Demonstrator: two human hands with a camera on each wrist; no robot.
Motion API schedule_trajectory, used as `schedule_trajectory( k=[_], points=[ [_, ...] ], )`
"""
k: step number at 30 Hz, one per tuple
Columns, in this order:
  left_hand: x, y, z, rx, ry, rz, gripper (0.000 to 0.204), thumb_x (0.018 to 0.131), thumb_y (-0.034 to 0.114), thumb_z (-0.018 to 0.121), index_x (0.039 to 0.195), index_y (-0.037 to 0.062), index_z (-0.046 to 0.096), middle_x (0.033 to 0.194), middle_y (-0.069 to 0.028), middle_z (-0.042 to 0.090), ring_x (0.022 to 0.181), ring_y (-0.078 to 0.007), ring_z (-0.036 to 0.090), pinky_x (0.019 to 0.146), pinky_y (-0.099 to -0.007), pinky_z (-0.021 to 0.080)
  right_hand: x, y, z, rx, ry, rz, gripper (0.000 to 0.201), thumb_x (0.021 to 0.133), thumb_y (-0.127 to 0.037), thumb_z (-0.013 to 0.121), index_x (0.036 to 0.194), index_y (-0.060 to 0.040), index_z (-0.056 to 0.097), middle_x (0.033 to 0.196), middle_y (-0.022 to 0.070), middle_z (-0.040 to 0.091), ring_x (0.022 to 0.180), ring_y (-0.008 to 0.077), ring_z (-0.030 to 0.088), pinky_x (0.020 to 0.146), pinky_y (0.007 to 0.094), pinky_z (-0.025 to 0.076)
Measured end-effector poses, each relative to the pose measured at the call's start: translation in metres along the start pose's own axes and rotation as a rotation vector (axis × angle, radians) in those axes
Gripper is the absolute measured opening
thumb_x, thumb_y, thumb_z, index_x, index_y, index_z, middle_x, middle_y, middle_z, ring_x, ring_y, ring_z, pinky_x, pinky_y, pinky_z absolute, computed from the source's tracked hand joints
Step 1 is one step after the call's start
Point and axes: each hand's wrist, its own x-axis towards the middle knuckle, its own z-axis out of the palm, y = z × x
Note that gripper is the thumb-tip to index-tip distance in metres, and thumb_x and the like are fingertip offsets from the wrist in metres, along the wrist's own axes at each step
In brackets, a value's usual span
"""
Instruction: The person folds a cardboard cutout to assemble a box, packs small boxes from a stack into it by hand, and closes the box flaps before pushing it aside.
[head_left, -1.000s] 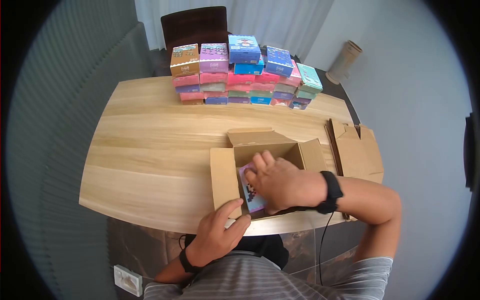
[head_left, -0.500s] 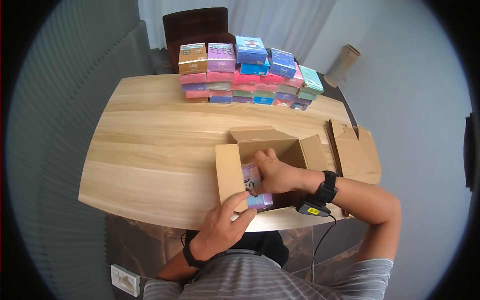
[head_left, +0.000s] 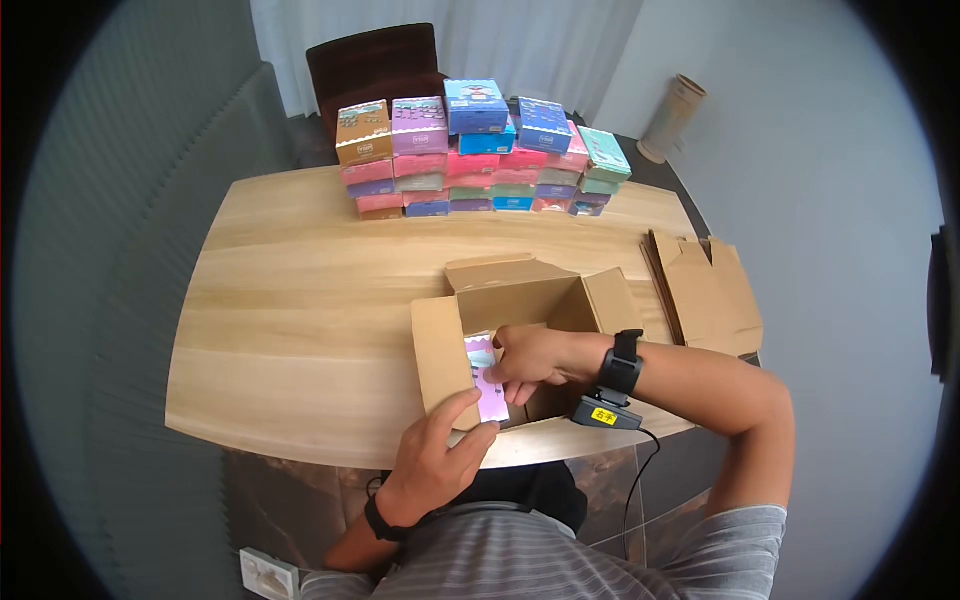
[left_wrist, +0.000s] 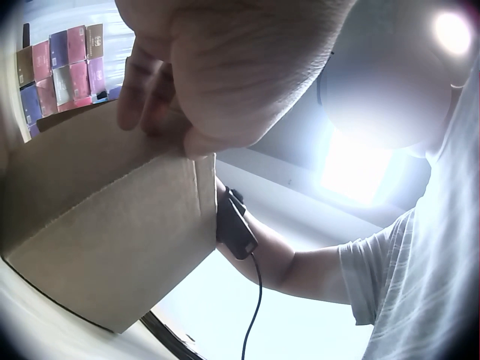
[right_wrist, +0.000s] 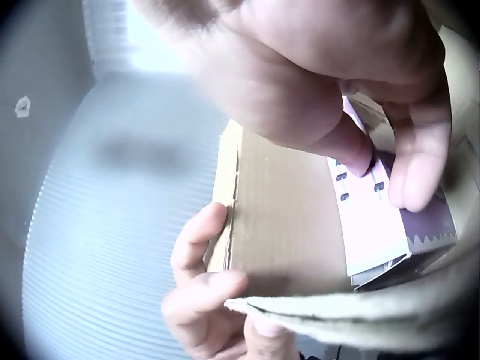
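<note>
An open cardboard carton stands at the near side of the table, its flaps spread outward. My right hand reaches into it and pinches a small purple box by an upper edge. In the right wrist view the thumb lies on the pale printed face of that purple box while the fingers press its darker side. The purple box sits against the carton's left wall. My left hand grips the near left corner of the carton, by the left flap; the left wrist view shows its fingers over the cardboard edge.
A wall of stacked colourful small boxes stands at the table's far side. Flattened cardboard lies at the right edge. Beyond the table are a dark chair and a tall cylinder. A cable hangs from my right wrist.
The small box in the carton has turned: a purple face now shows on top instead of the light blue one with dark pattern. My left hand stays at the carton's corner.
</note>
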Motion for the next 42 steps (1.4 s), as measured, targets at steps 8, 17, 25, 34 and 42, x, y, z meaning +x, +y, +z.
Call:
schedule_trajectory(
  k=[8,17,25,34,42],
  points=[
    [-0.010,-0.010,-0.004,0.033,-0.005,0.041,0.039,0.080,0.016,0.076,0.114,0.0065,0.060,0.129,-0.0231,0.049,0.109,-0.0378,0.058,0.085,-0.0416,0.053,-0.013,-0.004,-0.011,-0.171,0.069,0.005,0.044,0.094,-0.021,0.063,0.118,0.0137,0.048,0.084,0.0144,0.065,0.069,0.0176,0.066,0.058,0.0278,0.057],
    [-0.047,-0.060,-0.005,-0.141,0.381,-0.108,0.054,0.100,0.038,0.047,0.140,0.0038,0.035,0.137,-0.0283,0.038,0.096,-0.0298,0.061,0.071,-0.0341,0.054,-0.115,-0.048,-0.086,0.001,0.364,-0.423,0.033,0.093,-0.028,0.064,0.108,0.0018,0.061,0.093,0.0093,0.067,0.071,0.0148,0.067,0.059,0.0272,0.054],
    [-0.078,-0.061,-0.007,0.019,0.229,-0.317,0.045,0.094,0.007,0.052,0.136,-0.0026,0.039,0.137,-0.0243,0.040,0.093,-0.0266,0.060,0.072,-0.0324,0.053,-0.035,0.038,-0.262,0.697,0.932,-0.339,0.047,0.093,-0.029,0.066,0.125,-0.0004,0.049,0.118,0.0183,0.049,0.096,0.0265,0.057,0.075,0.0387,0.055],
    [-0.083,-0.074,0.000,-0.118,0.298,-0.605,0.045,0.091,0.001,0.052,0.134,-0.0069,0.041,0.133,-0.0203,0.043,0.088,-0.0204,0.061,0.072,-0.0301,0.051,0.032,0.067,-0.299,1.030,0.872,-0.423,0.062,0.088,-0.036,0.072,0.134,-0.0047,0.046,0.147,0.0217,0.030,0.123,0.0340,0.045,0.076,0.0433,0.057],
    [-0.081,-0.070,0.002,-0.047,0.307,-0.578,0.044,0.091,0.000,0.051,0.134,-0.0074,0.042,0.130,-0.0202,0.044,0.084,-0.0194,0.061,0.072,-0.0300,0.051,0.038,0.062,-0.301,1.091,0.913,-0.483,0.026,0.090,-0.020,0.062,0.107,-0.0016,0.055,0.093,0.0131,0.060,0.061,0.0226,0.058,0.044,0.0292,0.051]
  ],
)
